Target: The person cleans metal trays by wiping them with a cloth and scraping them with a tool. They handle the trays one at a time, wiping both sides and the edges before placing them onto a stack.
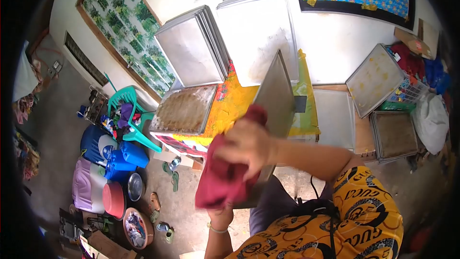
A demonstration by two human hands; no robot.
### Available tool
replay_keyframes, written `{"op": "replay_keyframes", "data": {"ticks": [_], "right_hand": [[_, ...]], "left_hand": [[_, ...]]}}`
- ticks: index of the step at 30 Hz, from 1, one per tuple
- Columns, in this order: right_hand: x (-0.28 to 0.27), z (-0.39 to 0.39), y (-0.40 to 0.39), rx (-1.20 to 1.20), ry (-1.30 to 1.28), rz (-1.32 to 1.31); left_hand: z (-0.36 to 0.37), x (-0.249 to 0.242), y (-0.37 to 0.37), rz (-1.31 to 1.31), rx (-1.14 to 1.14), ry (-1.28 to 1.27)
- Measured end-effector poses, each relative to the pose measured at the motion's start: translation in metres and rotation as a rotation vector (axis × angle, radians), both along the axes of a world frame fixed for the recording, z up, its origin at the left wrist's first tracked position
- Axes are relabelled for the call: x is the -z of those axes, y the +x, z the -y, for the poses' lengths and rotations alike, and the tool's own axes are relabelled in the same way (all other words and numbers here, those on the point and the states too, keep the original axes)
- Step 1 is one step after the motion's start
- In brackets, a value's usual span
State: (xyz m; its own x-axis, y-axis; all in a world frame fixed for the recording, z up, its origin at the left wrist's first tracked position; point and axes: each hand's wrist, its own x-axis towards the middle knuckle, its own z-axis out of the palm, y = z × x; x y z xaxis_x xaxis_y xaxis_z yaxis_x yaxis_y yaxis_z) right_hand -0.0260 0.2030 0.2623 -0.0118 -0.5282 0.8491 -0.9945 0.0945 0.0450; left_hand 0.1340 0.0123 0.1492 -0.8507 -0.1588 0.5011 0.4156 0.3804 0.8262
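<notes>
My right hand, slightly blurred, is closed on a bunched maroon cloth in front of a metal baking tray. The tray stands on edge, seen nearly side-on, between my body and the table. Low on the tray, my left hand grips its near end; the hanging cloth covers most of those fingers. Beyond them is a table with a yellow patterned cover. On it lies a brown-stained tray, and behind that a stack of trays and more pale trays lean on the wall.
At the right, a spotted tray leans by a laundry basket, above stacked trays. A green chair with clothes, blue containers, a pink basin and slippers occupy the left floor.
</notes>
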Motion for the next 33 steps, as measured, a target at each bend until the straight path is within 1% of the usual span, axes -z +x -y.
{"op": "replay_keyframes", "data": {"ticks": [1,2,3,5,6,7,8,10,13,17,19,22,23,24,26,28,30,32,33], "right_hand": [[-0.002,-0.014,-0.019,0.056,0.005,0.090],[-0.005,-0.031,-0.041,0.115,0.009,0.177],[-0.008,-0.049,-0.062,0.160,-0.028,0.195],[-0.007,-0.084,-0.094,0.285,-0.136,0.151],[-0.001,-0.097,-0.112,0.267,-0.258,0.089],[0.004,-0.111,-0.127,0.232,-0.306,0.206],[0.006,-0.123,-0.135,0.307,-0.345,0.250],[0.005,-0.144,-0.157,0.395,-0.410,0.230],[0.004,-0.155,-0.164,0.116,-0.773,0.772],[0.011,-0.163,-0.171,0.044,-0.949,0.861],[0.000,-0.157,-0.159,0.040,-1.035,0.885],[-0.022,-0.141,-0.129,0.022,-1.032,0.763],[-0.035,-0.136,-0.117,0.037,-0.990,0.703],[-0.049,-0.131,-0.103,0.053,-0.952,0.645],[-0.075,-0.117,-0.079,0.045,-0.897,0.548],[-0.100,-0.100,-0.058,0.000,-0.856,0.464],[-0.125,-0.085,-0.031,0.033,-0.734,0.324],[-0.140,-0.070,-0.015,0.144,-0.628,0.085],[-0.148,-0.060,-0.004,0.131,-0.599,-0.026]], "left_hand": [[-0.004,-0.017,0.007,0.089,0.013,0.041],[-0.013,-0.032,0.006,0.070,0.016,0.085],[-0.012,-0.033,0.010,0.093,0.020,0.104],[-0.014,-0.034,0.015,0.124,0.027,0.130],[-0.016,-0.036,0.016,0.130,0.026,0.139],[-0.018,-0.037,0.017,0.134,0.026,0.147],[-0.017,-0.035,0.017,0.128,0.035,0.138],[-0.014,-0.030,0.018,0.117,0.054,0.119],[-0.017,-0.023,0.019,0.082,0.039,0.075],[-0.035,-0.019,0.025,0.063,-0.025,0.200],[-0.036,-0.007,0.030,0.070,-0.061,0.275],[0.005,0.016,0.047,0.355,0.014,0.124],[0.015,0.017,0.055,0.410,0.152,0.330],[0.024,0.017,0.058,0.342,0.397,0.494],[0.041,0.002,0.060,0.286,0.792,0.623],[0.048,-0.019,0.068,0.366,0.932,0.676],[0.034,-0.056,0.058,0.301,1.072,0.467],[0.038,-0.071,0.057,0.357,0.977,0.243],[0.024,-0.085,0.051,0.424,0.842,0.154]]}}
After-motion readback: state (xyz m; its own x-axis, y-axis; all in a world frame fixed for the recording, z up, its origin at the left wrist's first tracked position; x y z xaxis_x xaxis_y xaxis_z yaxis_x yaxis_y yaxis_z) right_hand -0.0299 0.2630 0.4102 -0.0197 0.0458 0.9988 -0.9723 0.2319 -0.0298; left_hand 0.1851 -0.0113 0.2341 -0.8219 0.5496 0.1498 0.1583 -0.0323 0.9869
